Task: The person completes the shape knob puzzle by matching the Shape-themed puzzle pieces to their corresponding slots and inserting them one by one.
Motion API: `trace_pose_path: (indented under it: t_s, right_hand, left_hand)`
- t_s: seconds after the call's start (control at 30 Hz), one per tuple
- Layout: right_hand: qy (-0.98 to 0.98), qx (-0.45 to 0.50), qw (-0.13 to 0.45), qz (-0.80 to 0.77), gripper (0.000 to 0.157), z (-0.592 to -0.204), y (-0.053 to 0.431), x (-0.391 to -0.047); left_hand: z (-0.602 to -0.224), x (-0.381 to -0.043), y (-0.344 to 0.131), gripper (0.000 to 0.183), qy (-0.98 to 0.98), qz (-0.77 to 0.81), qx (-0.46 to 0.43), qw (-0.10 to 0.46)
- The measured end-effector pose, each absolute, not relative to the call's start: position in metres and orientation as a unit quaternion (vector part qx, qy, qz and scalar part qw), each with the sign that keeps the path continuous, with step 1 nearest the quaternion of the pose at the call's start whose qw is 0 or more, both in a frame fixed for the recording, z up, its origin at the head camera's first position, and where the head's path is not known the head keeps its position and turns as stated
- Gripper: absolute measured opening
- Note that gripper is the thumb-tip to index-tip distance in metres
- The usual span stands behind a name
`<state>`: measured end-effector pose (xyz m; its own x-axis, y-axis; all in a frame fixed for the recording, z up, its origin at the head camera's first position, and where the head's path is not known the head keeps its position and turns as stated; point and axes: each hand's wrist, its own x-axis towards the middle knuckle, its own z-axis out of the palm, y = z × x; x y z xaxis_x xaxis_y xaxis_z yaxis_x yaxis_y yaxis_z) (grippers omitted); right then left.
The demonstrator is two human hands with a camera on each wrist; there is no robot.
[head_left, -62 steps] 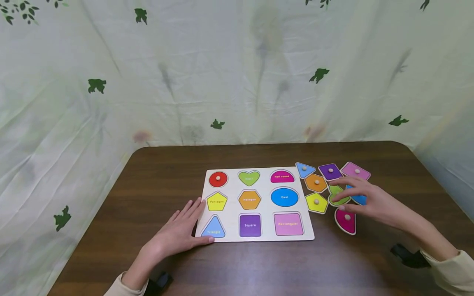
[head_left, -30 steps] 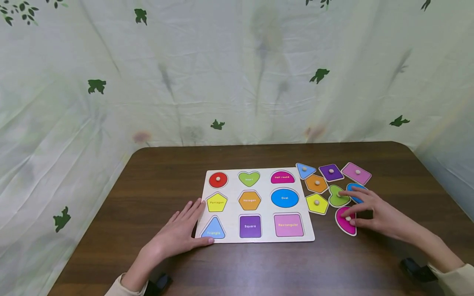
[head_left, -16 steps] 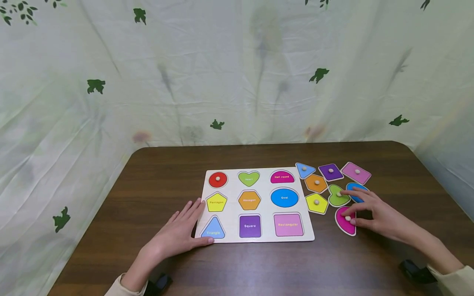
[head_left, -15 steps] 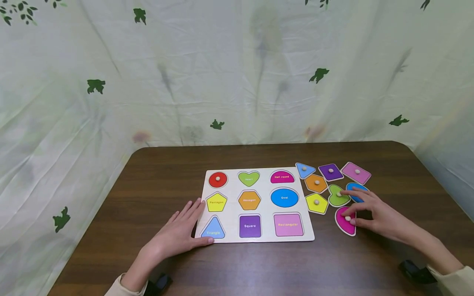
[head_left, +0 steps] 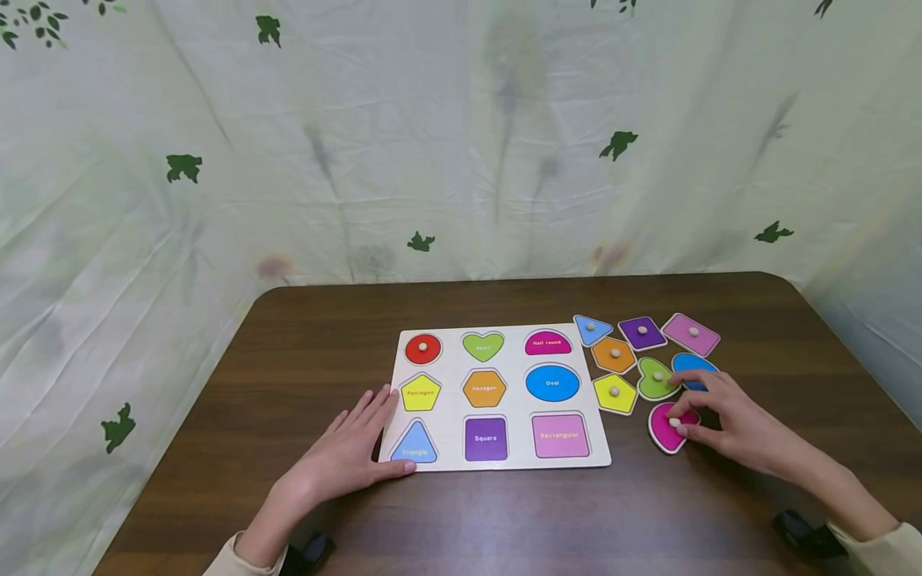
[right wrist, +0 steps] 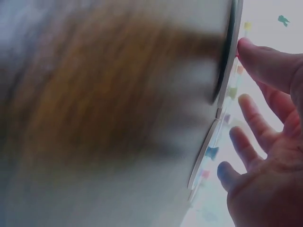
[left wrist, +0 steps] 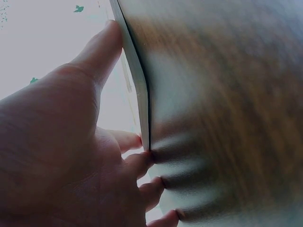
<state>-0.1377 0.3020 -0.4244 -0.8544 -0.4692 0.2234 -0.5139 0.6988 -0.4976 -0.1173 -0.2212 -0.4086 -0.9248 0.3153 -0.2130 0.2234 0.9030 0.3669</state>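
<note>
My right hand (head_left: 727,420) pinches the white knob of the magenta half-round puzzle piece (head_left: 659,424) between thumb and index finger. In the right wrist view, the thumb (right wrist: 267,64) is at the knob and the other fingers are spread. My left hand (head_left: 346,452) lies with straight fingers at the left edge of the white shape puzzle board (head_left: 450,400), its thumb on the near left corner. From the left wrist, the thumb (left wrist: 102,49) shows along the board's edge. A red circle piece (head_left: 413,350) with a knob sits in the board's far left recess.
Right of the board lie loose knobbed pieces: blue triangle (head_left: 587,336), purple square (head_left: 634,340), pink rectangle (head_left: 702,340), orange hexagon (head_left: 605,364), yellow pentagon (head_left: 605,404), green heart (head_left: 651,392) and blue oval (head_left: 691,364), partly hidden by my right hand. All rest on a brown table (head_left: 490,520).
My right hand has come down and toward me from over the green heart to the magenta half-round piece. Since half a second ago that piece has turned and shifted slightly. My left hand stays put.
</note>
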Motion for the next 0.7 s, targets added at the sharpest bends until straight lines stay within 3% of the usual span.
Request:
trace_pose_path:
  t_s: [0.7]
  right_hand:
    - [-0.934, 0.225, 0.072, 0.268, 0.016, -0.412, 0.291, -0.145]
  left_hand:
    - [-0.408, -0.118, -0.221, 0.11, 0.966, 0.172, 0.137, 0.139]
